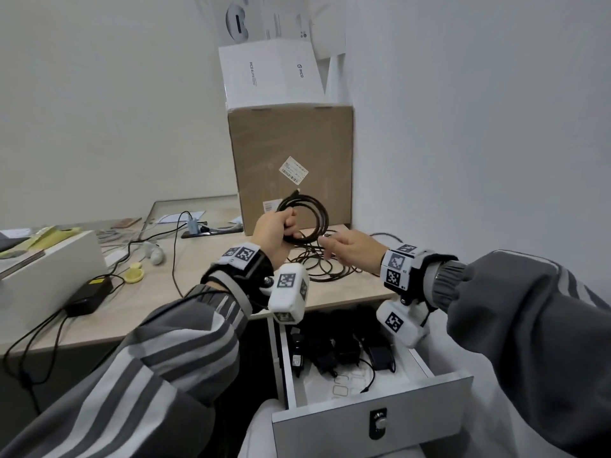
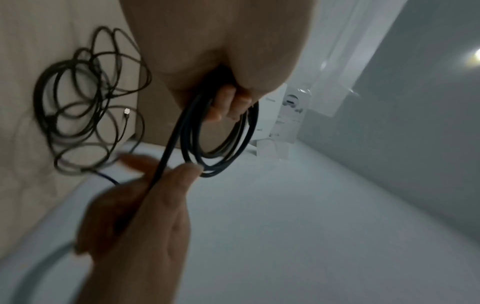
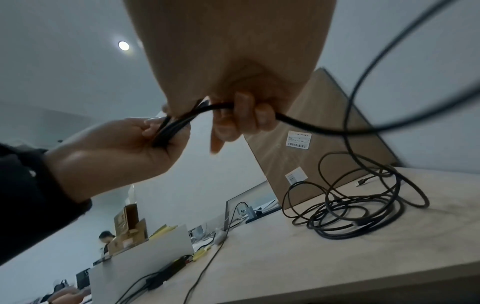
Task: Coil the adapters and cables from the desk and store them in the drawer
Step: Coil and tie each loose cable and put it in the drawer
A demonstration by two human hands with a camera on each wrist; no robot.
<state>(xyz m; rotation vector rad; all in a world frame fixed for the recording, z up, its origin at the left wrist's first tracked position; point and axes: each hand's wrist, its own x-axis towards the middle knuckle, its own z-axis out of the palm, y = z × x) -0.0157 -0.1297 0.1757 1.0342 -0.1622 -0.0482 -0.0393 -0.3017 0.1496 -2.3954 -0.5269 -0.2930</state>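
Nearest in the head view, the white drawer [image 1: 370,428] stands pulled out below the desk edge, a round lock on its grey front. Several black power adapters [image 1: 334,353] lie bunched at its back, too overlapped to count surely, with one thin black lead trailing over the pale liner toward the front.

Above it, two hands work over the light wooden desk [image 1: 165,302]. The left hand [image 1: 276,231] has its fingers curled round a black cable coil [image 1: 305,219], held upright off the desk; the coil shows about three or four loops. The right hand [image 1: 350,249] sits just beside it, fingers curled, pinching the free run of the same cable, which the right wrist view shows passing under its fingertips and sweeping away to the right.

On the desk just behind the hands lies a loose tangle of black cables [image 1: 317,262], with one silver plug visible in the left wrist view; the number of cables in it cannot be told. Left of the person, one black power brick [image 1: 89,292] rests by a white box [image 1: 49,269].

At the far corner stands one brown cardboard box [image 1: 291,160], with one white PICO carton [image 1: 269,74] on top.
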